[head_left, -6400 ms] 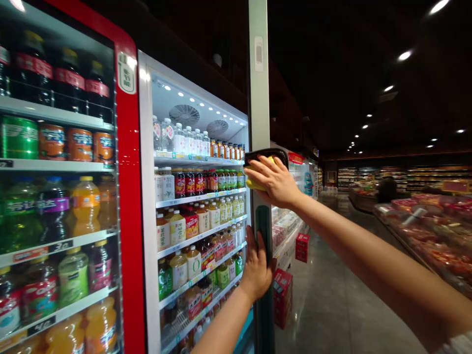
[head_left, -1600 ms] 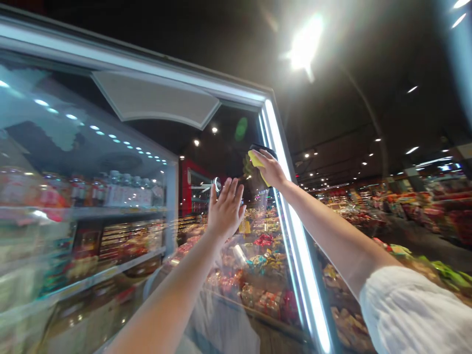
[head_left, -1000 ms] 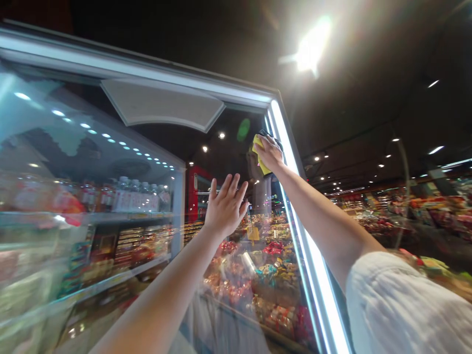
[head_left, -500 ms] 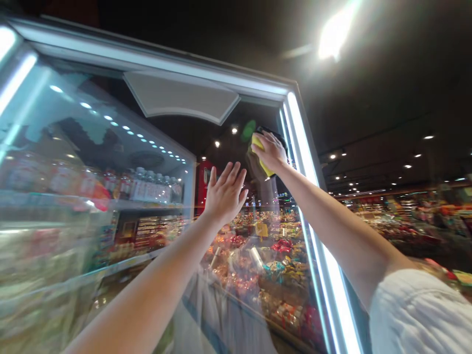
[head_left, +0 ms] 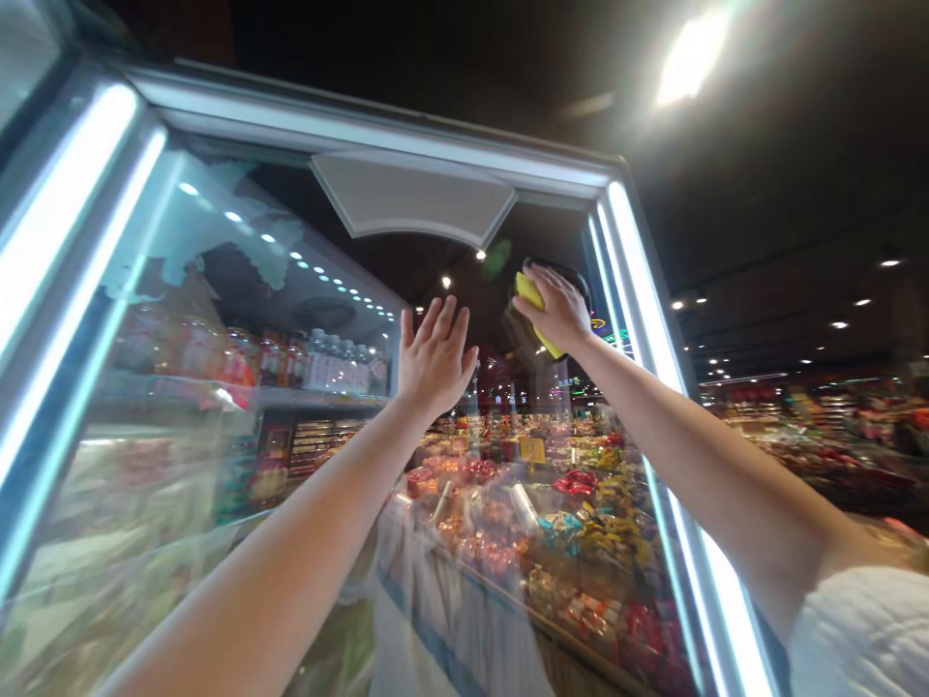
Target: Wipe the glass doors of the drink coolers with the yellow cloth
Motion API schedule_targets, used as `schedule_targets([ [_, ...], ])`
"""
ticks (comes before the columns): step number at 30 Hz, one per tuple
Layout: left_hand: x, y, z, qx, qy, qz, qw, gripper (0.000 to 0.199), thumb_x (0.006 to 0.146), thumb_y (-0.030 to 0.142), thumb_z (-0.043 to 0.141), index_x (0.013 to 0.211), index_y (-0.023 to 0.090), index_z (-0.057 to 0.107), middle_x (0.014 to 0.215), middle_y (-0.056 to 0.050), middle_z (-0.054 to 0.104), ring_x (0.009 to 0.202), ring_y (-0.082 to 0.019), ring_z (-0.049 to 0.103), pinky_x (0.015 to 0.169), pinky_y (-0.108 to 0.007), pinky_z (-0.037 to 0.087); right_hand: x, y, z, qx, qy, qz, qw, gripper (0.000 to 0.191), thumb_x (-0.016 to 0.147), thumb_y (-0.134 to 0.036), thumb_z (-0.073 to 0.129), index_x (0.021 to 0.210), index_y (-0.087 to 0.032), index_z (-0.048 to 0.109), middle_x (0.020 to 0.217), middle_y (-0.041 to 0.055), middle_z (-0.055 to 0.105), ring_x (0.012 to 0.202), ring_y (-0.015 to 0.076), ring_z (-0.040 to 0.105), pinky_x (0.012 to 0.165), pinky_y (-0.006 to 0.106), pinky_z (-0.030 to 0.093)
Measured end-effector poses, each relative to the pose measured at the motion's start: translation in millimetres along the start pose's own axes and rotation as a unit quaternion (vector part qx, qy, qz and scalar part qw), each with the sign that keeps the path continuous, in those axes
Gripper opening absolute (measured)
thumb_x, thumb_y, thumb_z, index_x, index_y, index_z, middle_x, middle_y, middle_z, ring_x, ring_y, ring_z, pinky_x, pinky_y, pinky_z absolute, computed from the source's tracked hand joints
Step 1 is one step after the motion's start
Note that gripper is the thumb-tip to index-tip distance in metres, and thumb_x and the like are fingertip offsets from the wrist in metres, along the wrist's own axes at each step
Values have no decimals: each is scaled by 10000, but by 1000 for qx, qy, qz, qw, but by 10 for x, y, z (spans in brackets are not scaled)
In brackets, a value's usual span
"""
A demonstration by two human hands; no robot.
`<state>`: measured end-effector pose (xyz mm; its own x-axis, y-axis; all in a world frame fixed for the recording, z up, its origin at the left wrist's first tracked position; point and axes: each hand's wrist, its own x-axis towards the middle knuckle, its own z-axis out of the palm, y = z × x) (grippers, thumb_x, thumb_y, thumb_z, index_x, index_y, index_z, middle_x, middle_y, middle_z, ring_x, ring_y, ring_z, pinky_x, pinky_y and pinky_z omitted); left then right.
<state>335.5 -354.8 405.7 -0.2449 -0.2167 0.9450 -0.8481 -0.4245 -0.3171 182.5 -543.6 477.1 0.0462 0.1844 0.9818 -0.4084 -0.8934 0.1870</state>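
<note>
My right hand [head_left: 560,308] holds a yellow sponge [head_left: 538,315] against the upper right part of a glass door [head_left: 500,378]. Its fingers bend over the sponge, and a dark shape beyond them looks like its reflection or a dark backing; I cannot tell which. Lower and to the left, my left hand [head_left: 435,358] is raised flat at the glass with its fingers spread and nothing in it. A white curved panel [head_left: 413,203] shows near the top of the door, above both hands.
Bright light strips [head_left: 645,281] run along the door's frame. Behind the glass at left, bottles [head_left: 334,363] stand on a shelf. Colourful packaged goods [head_left: 577,484] show in the glass as a reflection. A bright ceiling lamp [head_left: 693,58] shines at upper right.
My view has turned left, so the door frame sits further right and more of its left light strip shows. My left hand has shifted slightly left relative to the glass. The sponge stays in my right hand.
</note>
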Motion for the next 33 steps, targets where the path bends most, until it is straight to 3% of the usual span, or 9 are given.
schedule_targets([
  [4, -36, -62, -65, -5, -5, 3, 1000, 590, 1013, 400, 349, 1563, 188, 371, 1672, -92, 298, 1561, -280, 241, 1275, -606, 100, -473, 159, -123, 56, -27, -137, 989, 478, 940, -438, 548, 1395, -302, 601, 1455, 3, 616, 1384, 244, 528, 1186, 483, 408],
  [7, -91, -131, -84, -5, -6, 13, 1000, 578, 1010, 393, 355, 1558, 209, 382, 1669, -84, 307, 1560, -277, 246, 1275, -609, 102, -402, 234, -86, 60, 61, -24, 996, 435, 924, -356, 527, 1328, -265, 657, 1398, 47, 655, 1312, 253, 590, 1143, 481, 458],
  [11, -134, -205, -84, -2, 1, 21, 1000, 584, 1009, 401, 349, 1556, 199, 388, 1662, -93, 320, 1554, -288, 259, 1273, -620, 97, 74, -285, 137, 41, 59, 50, 996, 507, 936, -384, 511, 1431, -292, 574, 1523, 20, 551, 1441, 299, 455, 1176, 560, 389],
  [15, -169, -270, -119, -5, 10, 24, 1000, 593, 1004, 394, 348, 1557, 184, 391, 1656, -99, 332, 1552, -291, 264, 1277, -610, 84, 1, -792, 190, 54, -30, -76, 995, 524, 976, -422, 479, 1486, -308, 511, 1576, -3, 487, 1485, 264, 395, 1209, 508, 340],
  [18, -228, -368, -184, -5, 6, 15, 1000, 597, 1004, 395, 344, 1563, 187, 380, 1660, -96, 325, 1553, -292, 262, 1275, -612, 100, -303, -674, 82, 72, -53, -158, 983, 496, 925, -367, 538, 1415, -306, 592, 1503, 6, 571, 1395, 258, 503, 1186, 476, 371],
  [22, -320, -542, -265, 5, -14, 6, 1000, 593, 1006, 400, 347, 1568, 214, 372, 1659, -82, 331, 1551, -292, 268, 1272, -618, 107, -252, -458, 91, 49, 35, -51, 997, 468, 856, -302, 550, 1304, -277, 682, 1373, 41, 657, 1247, 283, 600, 1122, 504, 434],
  [26, -372, -653, -293, 13, -7, 7, 1000, 593, 1009, 411, 337, 1564, 205, 382, 1657, -89, 334, 1548, -301, 275, 1269, -628, 113, 99, -899, 288, 29, 56, 39, 997, 493, 928, -347, 507, 1413, -312, 589, 1487, 13, 581, 1391, 305, 490, 1153, 545, 396],
  [29, -406, -704, -307, 16, 2, -1, 1000, 597, 1008, 408, 336, 1558, 181, 390, 1659, -103, 323, 1545, -311, 279, 1262, -637, 134, 19, -1204, 292, 45, -16, -61, 997, 507, 952, -392, 521, 1456, -340, 541, 1552, -19, 515, 1458, 288, 426, 1196, 541, 349],
  [33, -478, -808, -341, 18, 1, 3, 1000, 593, 1010, 407, 340, 1559, 189, 388, 1661, -99, 320, 1547, -302, 277, 1263, -626, 140, -293, -999, 137, 63, -59, -155, 984, 495, 896, -326, 581, 1390, -341, 604, 1464, -28, 606, 1362, 261, 540, 1176, 515, 389],
])
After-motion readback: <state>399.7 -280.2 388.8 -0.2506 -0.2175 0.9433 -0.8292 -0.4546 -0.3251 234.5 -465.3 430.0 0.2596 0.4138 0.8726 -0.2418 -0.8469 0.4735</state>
